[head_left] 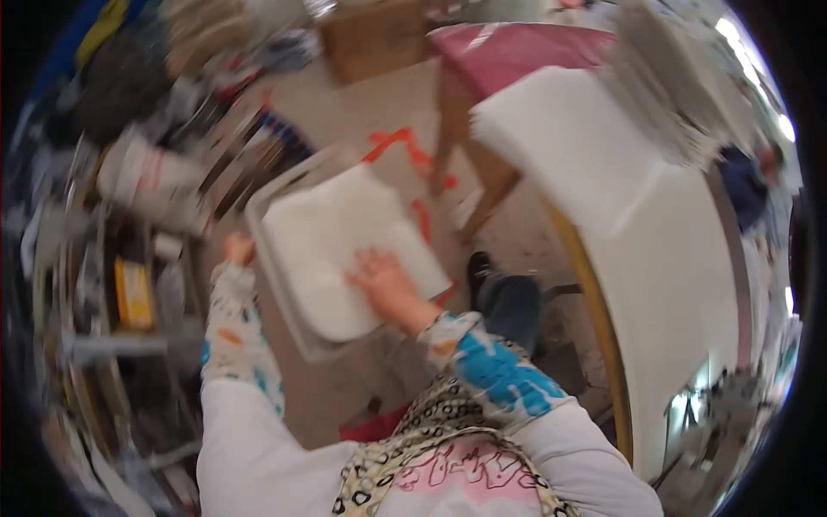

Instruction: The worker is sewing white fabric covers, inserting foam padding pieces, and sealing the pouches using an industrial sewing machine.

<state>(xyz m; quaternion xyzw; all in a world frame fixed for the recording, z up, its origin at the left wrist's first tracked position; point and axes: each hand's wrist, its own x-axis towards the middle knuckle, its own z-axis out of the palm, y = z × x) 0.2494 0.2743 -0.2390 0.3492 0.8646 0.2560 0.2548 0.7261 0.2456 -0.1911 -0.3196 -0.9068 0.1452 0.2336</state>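
Observation:
A pale shallow tub (303,341) is in front of me, low over the floor, with a stack of soft white sheets (340,211) in it. The sheets' right edge reaches past the tub's rim. My right hand (385,282) lies on top of the sheets, its fingers spread. Close by the tub's left side is my left hand (239,248); its fingers are blurred, and I cannot make out whether it grips the rim. Patterned sleeve covers with blue patches cover both forearms.
To the right stands a long white-topped table (680,319) with white sheets (568,129) on it. Behind is a pink-covered surface (525,52) and a cardboard box (372,39). At left are a metal rack (129,345) and a white sack (155,181). Orange strips (405,146) lie on the floor.

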